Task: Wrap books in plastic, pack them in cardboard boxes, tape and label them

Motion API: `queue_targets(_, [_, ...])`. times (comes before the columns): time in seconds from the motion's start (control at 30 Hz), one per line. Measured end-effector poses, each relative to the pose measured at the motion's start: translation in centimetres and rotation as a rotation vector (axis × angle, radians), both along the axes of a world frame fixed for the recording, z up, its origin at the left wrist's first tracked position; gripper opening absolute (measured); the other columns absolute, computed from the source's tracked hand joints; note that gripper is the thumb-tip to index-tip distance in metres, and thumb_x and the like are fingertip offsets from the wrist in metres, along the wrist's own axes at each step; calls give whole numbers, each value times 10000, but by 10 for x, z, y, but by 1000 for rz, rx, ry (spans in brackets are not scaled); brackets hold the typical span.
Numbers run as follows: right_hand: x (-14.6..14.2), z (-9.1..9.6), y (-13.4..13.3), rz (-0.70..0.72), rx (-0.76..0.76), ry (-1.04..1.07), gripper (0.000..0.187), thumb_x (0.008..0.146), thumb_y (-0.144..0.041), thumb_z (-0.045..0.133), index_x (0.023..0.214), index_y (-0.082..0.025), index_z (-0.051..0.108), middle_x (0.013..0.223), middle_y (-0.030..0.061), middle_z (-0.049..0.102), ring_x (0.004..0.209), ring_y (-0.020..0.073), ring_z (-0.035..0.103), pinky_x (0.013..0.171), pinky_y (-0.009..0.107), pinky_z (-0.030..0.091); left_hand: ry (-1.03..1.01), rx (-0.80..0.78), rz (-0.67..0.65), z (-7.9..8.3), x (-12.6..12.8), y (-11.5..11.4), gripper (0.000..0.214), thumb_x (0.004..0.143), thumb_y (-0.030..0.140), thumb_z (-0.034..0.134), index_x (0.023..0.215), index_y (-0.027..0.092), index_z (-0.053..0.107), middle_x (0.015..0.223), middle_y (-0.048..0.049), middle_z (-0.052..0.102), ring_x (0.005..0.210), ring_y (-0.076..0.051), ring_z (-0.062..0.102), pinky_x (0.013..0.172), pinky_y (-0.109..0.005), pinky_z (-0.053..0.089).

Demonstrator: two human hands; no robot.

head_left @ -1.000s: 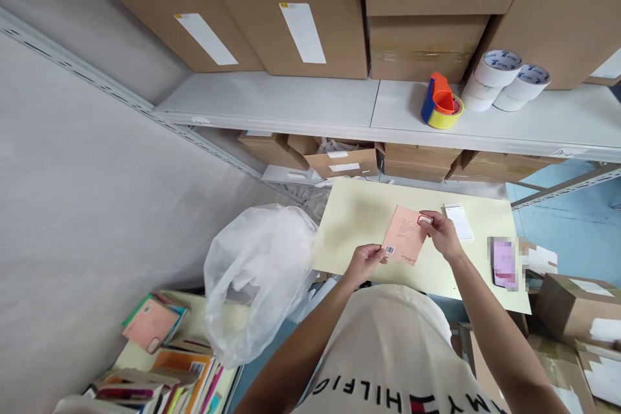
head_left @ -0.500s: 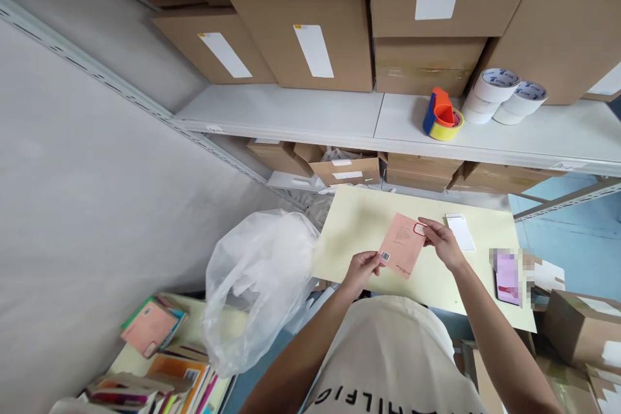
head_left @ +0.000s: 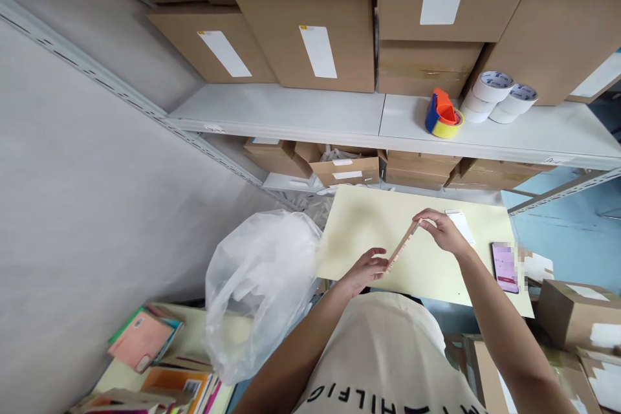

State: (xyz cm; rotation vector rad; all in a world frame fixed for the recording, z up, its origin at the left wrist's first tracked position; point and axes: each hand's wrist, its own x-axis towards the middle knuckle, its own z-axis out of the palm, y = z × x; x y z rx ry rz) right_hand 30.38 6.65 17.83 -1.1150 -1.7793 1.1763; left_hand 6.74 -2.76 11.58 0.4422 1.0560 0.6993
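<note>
A thin pink book is held edge-on over the pale yellow table, tilted so that one end is higher. My right hand pinches its upper end between thumb and fingers. At the lower end is my left hand, its fingers stretched and apart, the fingertips against the book's edge. The cover is turned out of sight. A white slip of paper lies on the table behind my right hand, partly covered by it. A phone with a lit pinkish screen rests near the table's right edge.
A large translucent plastic bag bulges at the table's left side. Stacked books stand at lower left. Ahead, a shelf carries cardboard boxes, a tape dispenser and white tape rolls. More boxes are at right.
The pink book has turned from showing its flat, printed face to standing edge-on. My left hand's fingers have spread from their pinch; my right hand still grips the upper end.
</note>
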Motion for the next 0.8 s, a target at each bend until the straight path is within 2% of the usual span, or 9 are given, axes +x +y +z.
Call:
queue_targets(0.1, [-9,5,-1,-12,-21,13,394,843,-601,584,879,-247,753,868,78,679,787,219,639,714,366,524,75,145,-23,3,-21,6,442,635,454,805,972,215,646,1027,-65,702,958,-193,651,760,-269,450])
queue_targets(0.2, [-20,6,-2,-17,-1,2,407,834,-606,589,909,-249,769,833,70,656,756,207,627,689,355,517,137,341,-27,12,-40,13,491,688,613,705,932,188,686,986,-96,722,953,-224,660,795,-311,470])
queue_targets(0.3, [-37,2,-6,8,25,-41,399,842,-590,589,933,-252,781,781,61,628,722,195,610,677,347,507,329,581,-67,23,-49,16,415,682,533,749,908,187,718,910,-82,736,868,-206,659,807,-315,483])
queue_targets(0.4, [-53,-4,-14,17,34,-66,381,863,-560,575,968,-257,782,753,52,602,707,185,596,666,336,494,468,698,-103,29,-49,16,277,721,443,734,840,192,727,823,-62,729,754,-182,651,728,-295,501])
queue_targets(0.53, [-64,-11,-28,-34,31,-98,358,878,-527,570,1006,-265,777,762,50,596,699,178,584,645,327,481,495,740,-133,25,-46,10,205,765,395,687,798,194,713,815,-58,719,733,-175,650,665,-273,504])
queue_targets(0.8, [-54,-15,-47,-107,-57,-75,354,811,-548,648,942,-248,783,778,57,674,717,187,624,655,328,508,378,608,-147,12,-31,-4,287,713,467,717,746,185,674,761,-38,694,713,-164,629,652,-261,490])
